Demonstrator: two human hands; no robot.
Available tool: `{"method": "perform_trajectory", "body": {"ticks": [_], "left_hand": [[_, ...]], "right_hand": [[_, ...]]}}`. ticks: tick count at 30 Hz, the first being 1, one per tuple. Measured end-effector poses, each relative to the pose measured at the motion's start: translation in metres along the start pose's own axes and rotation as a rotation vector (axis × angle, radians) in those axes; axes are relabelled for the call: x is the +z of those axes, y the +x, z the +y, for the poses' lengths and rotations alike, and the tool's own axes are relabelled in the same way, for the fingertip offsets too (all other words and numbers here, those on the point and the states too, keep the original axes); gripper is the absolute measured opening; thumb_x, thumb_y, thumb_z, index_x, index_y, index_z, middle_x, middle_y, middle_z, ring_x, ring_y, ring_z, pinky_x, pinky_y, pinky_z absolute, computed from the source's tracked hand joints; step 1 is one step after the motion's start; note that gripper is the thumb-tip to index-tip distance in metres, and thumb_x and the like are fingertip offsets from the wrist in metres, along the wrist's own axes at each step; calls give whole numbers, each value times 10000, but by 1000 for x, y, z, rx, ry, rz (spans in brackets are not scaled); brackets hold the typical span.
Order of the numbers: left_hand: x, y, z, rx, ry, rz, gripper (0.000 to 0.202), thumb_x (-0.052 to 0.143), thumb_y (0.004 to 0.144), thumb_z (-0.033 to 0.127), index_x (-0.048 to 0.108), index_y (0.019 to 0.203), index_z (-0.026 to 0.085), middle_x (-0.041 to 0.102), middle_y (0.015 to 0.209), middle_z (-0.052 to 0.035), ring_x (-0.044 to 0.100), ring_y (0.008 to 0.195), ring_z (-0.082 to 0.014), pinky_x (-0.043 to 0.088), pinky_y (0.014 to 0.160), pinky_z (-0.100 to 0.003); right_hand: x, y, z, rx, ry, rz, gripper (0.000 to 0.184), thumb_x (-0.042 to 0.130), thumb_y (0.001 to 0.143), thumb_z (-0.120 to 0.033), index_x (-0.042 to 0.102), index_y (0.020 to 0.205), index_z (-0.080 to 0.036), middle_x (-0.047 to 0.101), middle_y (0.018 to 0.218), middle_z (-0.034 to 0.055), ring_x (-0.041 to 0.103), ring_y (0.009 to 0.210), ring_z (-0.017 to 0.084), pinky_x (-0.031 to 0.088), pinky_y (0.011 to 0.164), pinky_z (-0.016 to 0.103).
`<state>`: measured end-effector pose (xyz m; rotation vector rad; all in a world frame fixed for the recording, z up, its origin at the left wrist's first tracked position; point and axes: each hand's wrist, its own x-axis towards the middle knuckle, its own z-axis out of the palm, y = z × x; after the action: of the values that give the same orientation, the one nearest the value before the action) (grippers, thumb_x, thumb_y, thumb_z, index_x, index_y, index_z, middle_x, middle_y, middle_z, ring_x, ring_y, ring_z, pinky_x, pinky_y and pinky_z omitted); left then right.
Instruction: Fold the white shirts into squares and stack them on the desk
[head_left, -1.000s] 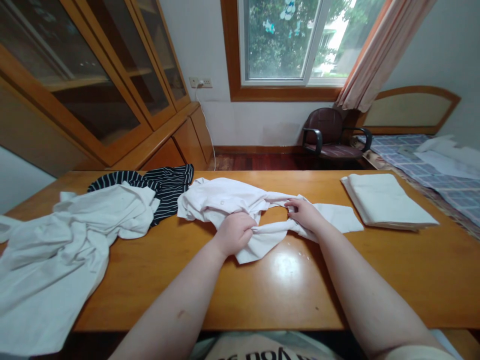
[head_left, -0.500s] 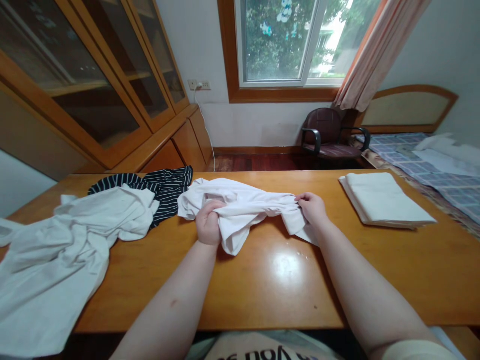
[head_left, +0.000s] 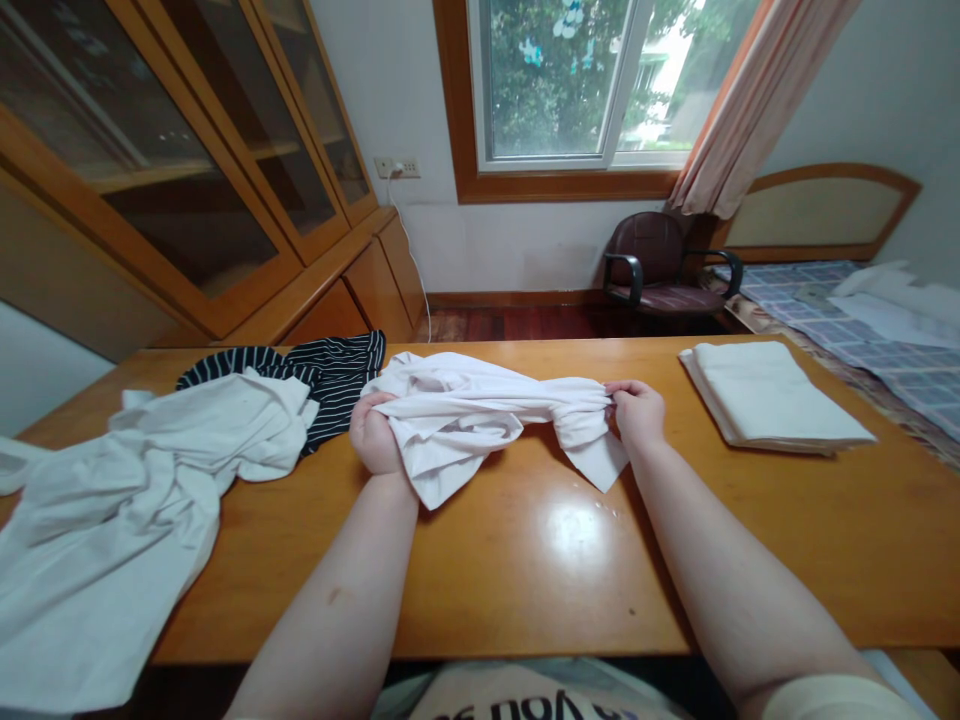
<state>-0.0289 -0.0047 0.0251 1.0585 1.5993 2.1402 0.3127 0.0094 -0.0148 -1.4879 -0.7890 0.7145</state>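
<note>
A white garment (head_left: 465, 400), crumpled and stretched sideways, lies across the middle of the wooden table (head_left: 525, 590). My left hand (head_left: 375, 435) is closed on its left part, with the fingertips hidden in the folds. At the other end my right hand (head_left: 637, 412) pinches the cloth between thumb and fingers. Between the two hands the upper edge is drawn fairly straight, while loose folds and a pointed corner hang toward me. Just beyond my left hand lies a black-and-white striped garment (head_left: 337, 375).
More white cloth (head_left: 127, 500) is heaped at the table's left, reaching over its front edge. A folded white stack (head_left: 776, 395) sits on the right. Past the table are a brown armchair (head_left: 652, 260), a bed (head_left: 862, 310) and a glass-doored cabinet (head_left: 300, 170).
My left hand has moved left along the white garment, and my right hand slightly right. The cloth between them is pulled wider, and its hanging folds have shifted.
</note>
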Motion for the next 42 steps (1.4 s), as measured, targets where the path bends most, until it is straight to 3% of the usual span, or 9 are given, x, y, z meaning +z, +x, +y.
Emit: {"method": "perform_trajectory", "body": {"ticks": [4,7,11,13,16,20,23,28,42], "left_hand": [[0,8,0,-10,70,5,177,393,638,122,552,621,198,593,700,2,569,762,-173,459,739,-305],[1,7,4,25,191,-25,222,407,650,100,599,713,193,616,805,-9,570,824,-176,452,798,-320],[-3,-10,19,448,303,-7,277,436,701,75,640,852,186,610,995,-67,552,979,-208,415,906,-373],[-5,-23,28,730,291,-179,265,457,734,89,651,871,207,622,1005,-66,555,1003,-214,399,940,-387],[-1,-43,37,947,378,-685,286,491,790,152,656,997,260,638,1093,-51,563,1039,-214,386,970,-396],[15,-59,32,822,672,-988,446,528,847,291,514,1291,251,536,1315,-106,479,1196,-259,297,1047,-466],[21,-57,21,699,758,-1014,433,561,839,319,548,1262,223,660,1063,-107,564,1029,-263,391,929,-433],[18,-46,19,556,674,-964,174,526,860,284,685,889,222,685,863,-58,593,865,-235,415,801,-375],[12,-37,21,250,279,-712,215,495,858,326,659,843,188,663,862,-28,597,869,-181,447,823,-297]], "right_hand": [[-2,-3,-3,-106,-252,-65,221,452,620,-184,653,711,-178,689,801,65,618,741,203,487,678,320],[-4,-11,-11,-440,-467,-149,233,449,709,-184,672,777,-194,687,935,70,596,946,225,431,887,378],[-3,-27,-26,-764,-565,-442,182,512,809,-264,674,876,-214,681,947,68,582,956,213,400,912,361],[0,-34,-30,-821,-623,-631,181,543,830,-326,676,886,-218,680,897,62,586,905,205,405,876,346],[4,-40,-32,-856,-688,-793,218,579,827,-391,680,894,-211,677,867,63,580,883,205,395,851,340],[8,-39,-31,-824,-753,-835,255,651,768,-446,673,839,-203,671,828,60,565,857,212,378,836,347],[9,-37,-29,-801,-777,-817,266,662,747,-462,631,711,-201,631,726,44,540,780,200,380,770,323],[8,-32,-21,-681,-648,-618,350,561,806,-467,496,578,-210,510,603,3,475,638,157,360,630,270],[4,-17,-9,-372,-160,-205,362,622,760,-452,448,568,-200,454,553,-49,414,553,108,344,550,237]]}}
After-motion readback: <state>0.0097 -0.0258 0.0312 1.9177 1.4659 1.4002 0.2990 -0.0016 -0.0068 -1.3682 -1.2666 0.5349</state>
